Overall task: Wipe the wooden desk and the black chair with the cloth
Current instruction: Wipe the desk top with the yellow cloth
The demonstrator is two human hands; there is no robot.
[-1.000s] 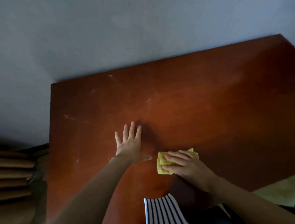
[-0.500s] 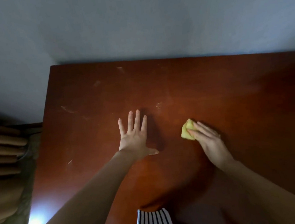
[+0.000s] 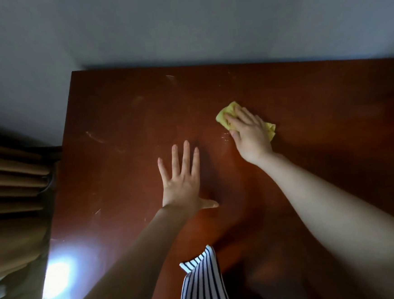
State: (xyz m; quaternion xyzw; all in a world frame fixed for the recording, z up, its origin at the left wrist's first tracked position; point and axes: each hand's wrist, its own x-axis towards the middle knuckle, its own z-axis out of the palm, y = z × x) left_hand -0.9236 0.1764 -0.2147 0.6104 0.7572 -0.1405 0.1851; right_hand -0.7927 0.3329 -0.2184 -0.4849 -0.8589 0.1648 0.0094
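Right hand [image 3: 248, 131] pressing crumpled cloth [image 3: 226, 114] onto desk [image 3: 121, 155], left hand [image 3: 182, 181] flat, fingers spread

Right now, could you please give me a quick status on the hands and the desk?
Right hand pressing crumpled yellow cloth on reddish-brown wooden desk. Left hand flat on desktop, fingers spread. Pale smears at far left; nothing in the way.

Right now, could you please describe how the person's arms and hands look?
Both forearms are bare, with no sleeves in view. The left hand and right hand wear no gloves, rings or watch. A navy-and-white striped garment shows at the bottom.
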